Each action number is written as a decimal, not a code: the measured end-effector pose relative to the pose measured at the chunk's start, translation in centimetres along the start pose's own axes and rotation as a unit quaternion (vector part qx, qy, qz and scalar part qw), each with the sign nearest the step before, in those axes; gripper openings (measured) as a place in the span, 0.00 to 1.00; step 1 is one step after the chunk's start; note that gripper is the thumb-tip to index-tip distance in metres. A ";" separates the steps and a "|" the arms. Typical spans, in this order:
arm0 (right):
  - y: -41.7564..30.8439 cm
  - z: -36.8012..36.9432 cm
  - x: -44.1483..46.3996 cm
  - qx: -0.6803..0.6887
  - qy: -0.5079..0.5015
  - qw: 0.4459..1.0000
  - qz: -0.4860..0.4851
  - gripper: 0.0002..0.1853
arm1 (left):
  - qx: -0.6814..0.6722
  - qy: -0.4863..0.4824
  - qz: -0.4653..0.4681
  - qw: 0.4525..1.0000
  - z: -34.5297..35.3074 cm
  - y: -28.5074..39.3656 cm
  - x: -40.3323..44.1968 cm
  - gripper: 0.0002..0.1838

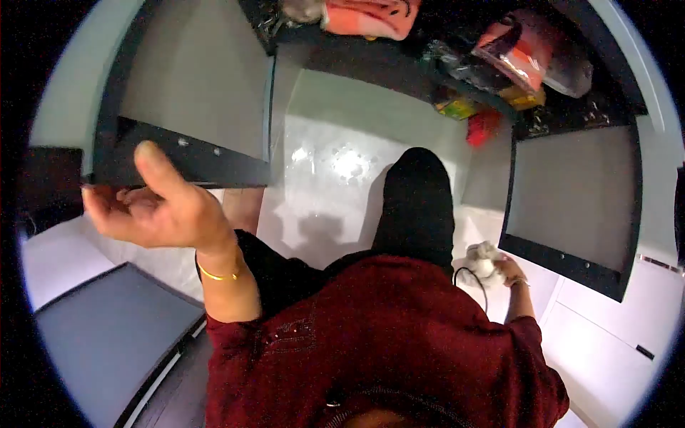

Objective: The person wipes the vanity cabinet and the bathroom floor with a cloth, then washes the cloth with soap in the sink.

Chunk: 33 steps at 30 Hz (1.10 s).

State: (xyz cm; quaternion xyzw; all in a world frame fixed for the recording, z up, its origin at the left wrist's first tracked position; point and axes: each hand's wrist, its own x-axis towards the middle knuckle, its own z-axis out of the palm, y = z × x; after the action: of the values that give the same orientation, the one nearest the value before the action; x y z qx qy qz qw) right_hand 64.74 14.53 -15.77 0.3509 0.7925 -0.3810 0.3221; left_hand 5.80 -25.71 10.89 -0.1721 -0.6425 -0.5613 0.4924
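My left hand, with a thin gold-coloured bangle at the wrist, is beside the bottom edge of the dark-framed left cabinet door. Its thumb points up, apart from the loosely curled fingers; whether the fingertips touch the door's corner I cannot tell. Low on the right, my right hand is closed on a crumpled whitish-grey cloth. A thin black cord loops beside the cloth, its ends hidden. The matching right cabinet door stands open above that hand.
Between the doors is a pale, shiny surface with wet-looking spots. A dark shelf above it holds several plastic-wrapped packets and a pink item. White drawers are at right, a grey-topped panel at lower left.
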 end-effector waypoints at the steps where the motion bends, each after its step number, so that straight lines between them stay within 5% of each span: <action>1: -4.2 -2.4 -2.3 0.358 0.127 0.898 0.220 0.19 | -0.037 -0.017 0.009 0.999 0.9 1.7 -0.9 0.31; 2: -1.8 -2.5 -2.5 0.348 0.144 0.920 0.111 0.19 | -0.080 -0.022 0.015 0.996 2.5 3.3 -1.9 0.33; 4: 3.8 -4.3 -3.5 0.020 0.121 0.992 -0.033 0.18 | -0.091 -0.107 0.091 0.986 4.6 4.8 -2.7 0.33; 6: 3.4 -5.6 -4.6 0.068 0.257 0.964 -0.025 0.17 | -0.074 -0.142 0.100 0.982 7.1 6.5 -3.1 0.34; 8: 0.9 -7.6 -5.8 -0.009 0.282 0.959 0.005 0.16 | -0.048 -0.175 0.123 0.976 9.7 7.7 -3.4 0.33; 10: -3.1 -9.2 -6.9 -0.085 0.294 0.952 0.010 0.15 | -0.158 -0.134 0.126 0.970 13.5 8.8 -4.9 0.33; 17: -16.9 -11.5 -14.4 -0.257 0.331 0.908 0.000 0.11 | -0.069 -0.122 0.148 0.979 14.9 9.3 -5.9 0.32; 20: -18.7 -12.1 -18.4 -0.213 0.384 0.898 0.001 0.10 | -0.035 -0.114 0.143 0.982 14.4 9.2 -5.8 0.33; 21: -18.5 -12.0 -18.9 -0.151 0.456 0.877 -0.020 0.13 | -0.014 -0.109 0.147 0.983 14.4 9.4 -5.9 0.33; 25: -21.0 -12.6 -21.5 0.153 0.429 0.889 -0.051 0.19 | -0.016 -0.108 0.123 0.986 15.1 9.1 -6.6 0.34; 33: -19.6 -12.1 -19.6 0.237 0.399 0.864 -0.195 0.22 | -0.126 -0.165 -0.016 0.978 13.5 8.5 -7.9 0.31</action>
State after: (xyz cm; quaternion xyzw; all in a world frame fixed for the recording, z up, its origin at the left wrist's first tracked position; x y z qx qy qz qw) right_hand 56.75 9.41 12.94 0.3765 0.7917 -0.4397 -0.1952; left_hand 10.07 -8.37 10.58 -0.3130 -0.6418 -0.6093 0.3449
